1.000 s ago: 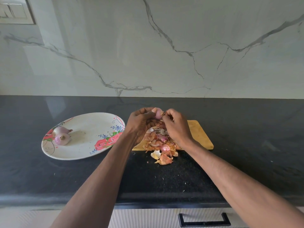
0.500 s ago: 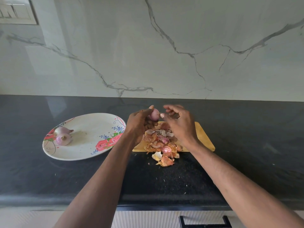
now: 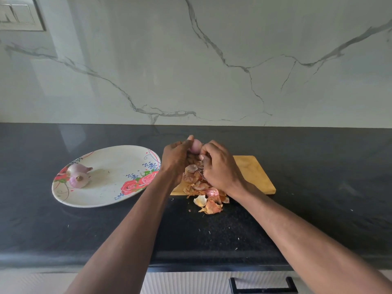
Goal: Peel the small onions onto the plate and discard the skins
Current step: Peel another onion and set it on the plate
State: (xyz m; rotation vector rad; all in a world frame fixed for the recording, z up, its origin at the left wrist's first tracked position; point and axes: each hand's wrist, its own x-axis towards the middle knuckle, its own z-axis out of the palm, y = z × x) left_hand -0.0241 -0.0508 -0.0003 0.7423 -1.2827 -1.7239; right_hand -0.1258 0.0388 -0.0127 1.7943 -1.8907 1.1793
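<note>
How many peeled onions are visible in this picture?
3: two lie on the plate at its left side, one is held in the left hand. Others may hide under the skins.

- Two bare forearms reach into view from the near edge, one from the left and one from the right.
- No sleeve shows on either arm; both are uncovered as far up as the view runs.
- The left hand [image 3: 177,157] wears no glove, ring or band that can be seen.
- The right hand [image 3: 218,166] is likewise bare, its wrist without watch or strap.
- The fingernails look short and unpainted.
</note>
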